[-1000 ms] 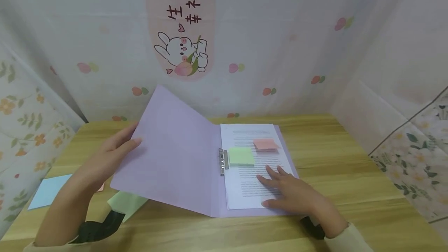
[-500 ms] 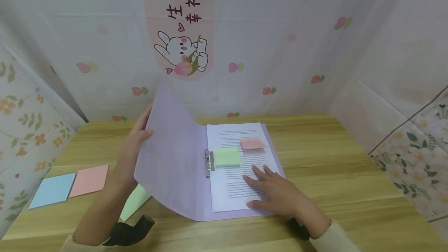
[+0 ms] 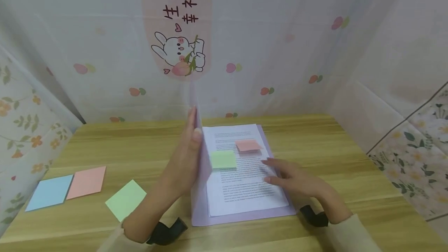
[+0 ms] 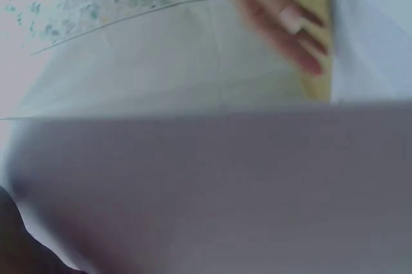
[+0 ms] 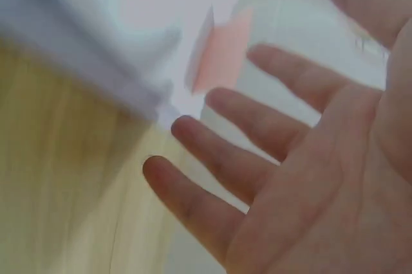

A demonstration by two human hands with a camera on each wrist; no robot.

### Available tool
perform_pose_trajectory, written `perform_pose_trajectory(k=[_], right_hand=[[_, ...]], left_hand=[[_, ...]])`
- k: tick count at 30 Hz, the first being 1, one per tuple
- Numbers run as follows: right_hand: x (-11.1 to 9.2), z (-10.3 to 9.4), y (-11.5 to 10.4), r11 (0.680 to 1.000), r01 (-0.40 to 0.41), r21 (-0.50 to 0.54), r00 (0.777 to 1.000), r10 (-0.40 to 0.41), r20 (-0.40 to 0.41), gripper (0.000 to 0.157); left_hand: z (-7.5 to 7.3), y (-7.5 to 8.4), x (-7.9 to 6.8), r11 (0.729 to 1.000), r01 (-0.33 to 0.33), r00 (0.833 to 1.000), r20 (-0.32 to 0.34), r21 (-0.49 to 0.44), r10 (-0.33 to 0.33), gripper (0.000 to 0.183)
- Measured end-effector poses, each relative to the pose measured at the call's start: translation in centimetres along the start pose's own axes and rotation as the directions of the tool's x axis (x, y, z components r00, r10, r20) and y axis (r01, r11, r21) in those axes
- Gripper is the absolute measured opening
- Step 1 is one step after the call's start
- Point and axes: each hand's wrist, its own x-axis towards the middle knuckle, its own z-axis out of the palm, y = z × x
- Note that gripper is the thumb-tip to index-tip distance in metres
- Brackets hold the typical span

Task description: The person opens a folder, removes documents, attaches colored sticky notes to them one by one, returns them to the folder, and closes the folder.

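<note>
A purple folder [image 3: 241, 217] lies on the table with its front cover [image 3: 197, 205] raised nearly upright, seen almost edge-on in the head view. My left hand [image 3: 183, 158] holds that cover by its free edge, the thumb near the edge and the fingers on the outer side. In the left wrist view the cover [image 4: 212, 190] fills the lower half. Printed sheets [image 3: 245, 189] lie inside, with a green sticky note [image 3: 223, 160] and a pink sticky note [image 3: 248, 146] on them. My right hand [image 3: 294, 176] hovers around the sheets' right edge, fingers spread in the right wrist view.
On the wooden table [image 3: 336, 158], to the left, lie a blue sticky pad [image 3: 49, 192], a pink pad [image 3: 86, 182] beside it and a green pad [image 3: 126, 199] near my left forearm. A patterned cloth [image 3: 280, 49] hangs behind.
My left hand has swung the cover rightward from leaning open to nearly upright, uncovering the pads at left. The folder has shifted left, and my right hand has drawn back from the page's middle.
</note>
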Motion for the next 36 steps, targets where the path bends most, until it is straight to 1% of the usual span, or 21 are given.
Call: perform_pose_trajectory(k=[2, 4, 7, 10, 14, 18, 19, 21, 23, 26, 28, 31, 36], right_hand=[[-0.2, -1.0, 0.6, 0.999, -0.035, 0.016, 0.999, 0.035, -0.037, 0.070], [-0.3, -1.7, 1.1, 0.997, -0.072, 0.022, 0.995, 0.074, -0.064, 0.074], [-0.6, -2.4, 1.6, 0.991, -0.131, 0.032, 0.988, 0.134, -0.083, 0.079], [-0.8, -2.8, 1.7, 0.988, -0.150, 0.038, 0.983, 0.153, -0.098, 0.075], [-1.1, -3.2, 1.3, 0.992, -0.119, 0.045, 0.982, 0.124, -0.144, 0.068], [-1.4, -3.4, 0.5, 0.995, -0.077, 0.058, 0.976, 0.087, -0.200, 0.065], [-1.4, -3.4, 0.3, 0.997, -0.067, 0.045, 0.976, 0.074, -0.205, 0.064], [-1.4, -2.9, -0.1, 1.000, -0.027, 0.014, 0.981, 0.029, -0.192, 0.065], [-1.2, -2.2, -0.5, 0.998, 0.031, -0.049, 0.987, -0.039, -0.156, 0.071], [-0.7, -0.7, -0.9, 0.980, 0.119, -0.157, 0.988, -0.133, -0.081, 0.085], [-0.4, 0.2, -1.1, 0.965, 0.155, -0.213, 0.985, -0.167, -0.042, 0.093], [-0.2, 1.2, -1.1, 0.951, 0.177, -0.252, 0.983, -0.184, -0.006, 0.097], [0.0, 2.0, -1.1, 0.960, 0.168, -0.222, 0.986, -0.162, 0.045, 0.097]], left_hand=[[0.8, 0.0, -0.1, 0.998, 0.039, 0.999, 0.036, 0.058, -0.041, 0.066], [1.5, -0.2, -0.1, 0.990, 0.075, 0.993, 0.078, 0.118, -0.085, 0.069], [2.6, -0.8, -0.2, 0.976, 0.120, 0.980, 0.137, 0.184, -0.146, 0.074], [3.4, -1.5, -0.3, 0.962, 0.154, 0.965, 0.174, 0.227, -0.196, 0.078], [4.3, -2.4, -0.4, 0.944, 0.187, 0.942, 0.224, 0.271, -0.251, 0.084], [4.9, -3.4, -0.4, 0.938, 0.165, 0.921, 0.291, 0.306, -0.257, 0.086], [5.0, -3.7, -0.4, 0.938, 0.156, 0.917, 0.307, 0.310, -0.254, 0.085], [5.2, -4.1, -0.4, 0.937, 0.142, 0.909, 0.334, 0.318, -0.251, 0.082], [5.4, -4.5, -0.4, 0.935, 0.134, 0.901, 0.353, 0.328, -0.252, 0.080], [5.6, -5.0, -0.5, 0.931, 0.139, 0.888, 0.373, 0.337, -0.268, 0.079], [5.7, -5.2, -0.5, 0.929, 0.141, 0.883, 0.380, 0.343, -0.274, 0.079], [5.9, -5.5, -0.5, 0.925, 0.130, 0.880, 0.388, 0.356, -0.273, 0.078], [6.2, -6.0, -0.8, 0.910, 0.077, 0.873, 0.414, 0.408, -0.259, 0.075]])
